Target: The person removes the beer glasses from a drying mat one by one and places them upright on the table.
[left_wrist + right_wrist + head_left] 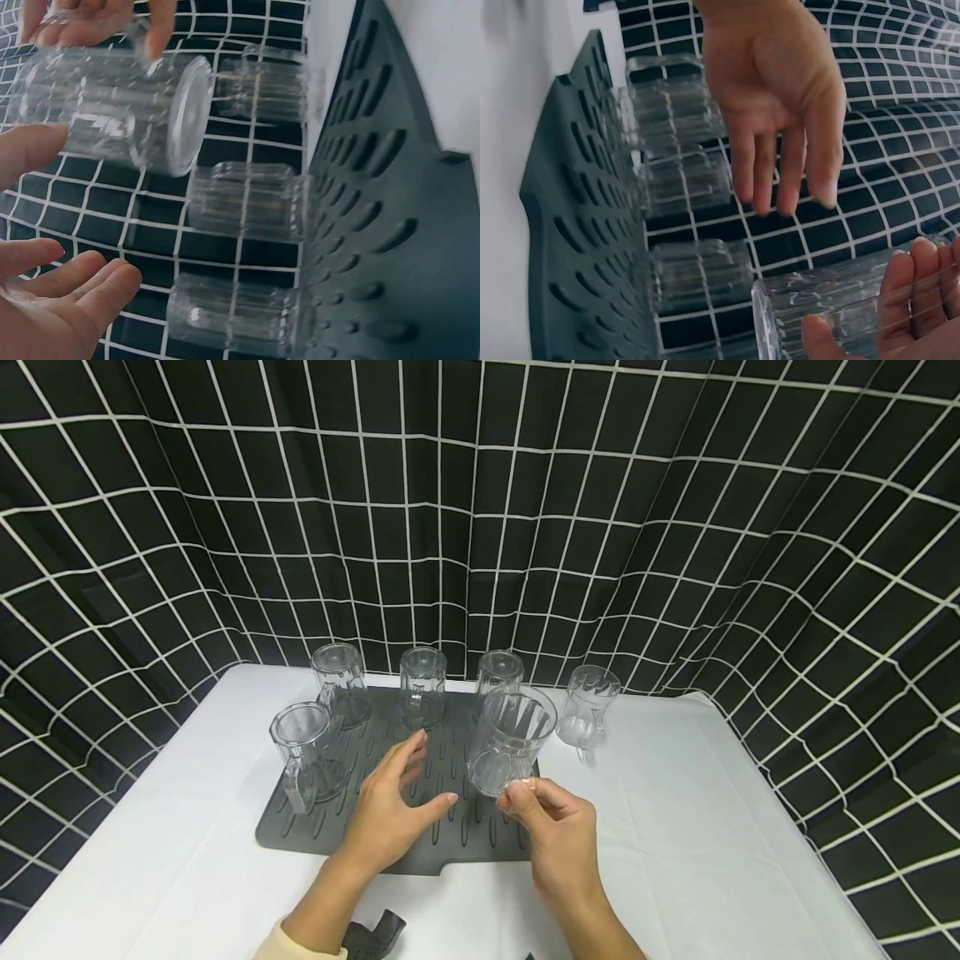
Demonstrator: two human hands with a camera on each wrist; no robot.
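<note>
My right hand (558, 835) grips a clear glass mug (513, 735) low on its side, at the handle. The mug is raised over the right part of a dark grey drying mat (442, 852) and leans slightly to the right. To its left, my left hand (390, 810) hovers above the mat with fingers spread, thumb toward the mug, holding nothing. In the left wrist view, the left hand (67, 300) is beside the held mug (112, 112). The right wrist view has the right hand's fingers (926, 277) around the mug (817, 300).
Three clear mugs, left (341, 685), middle (423, 687) and right (500, 670), line the mat's back edge. Another mug (307, 752) stands at the mat's left, handle toward me. Right of the mat, a glass mug (588, 706) stands on the white table (675, 810). Black grid-patterned cloth (465, 510) surrounds it.
</note>
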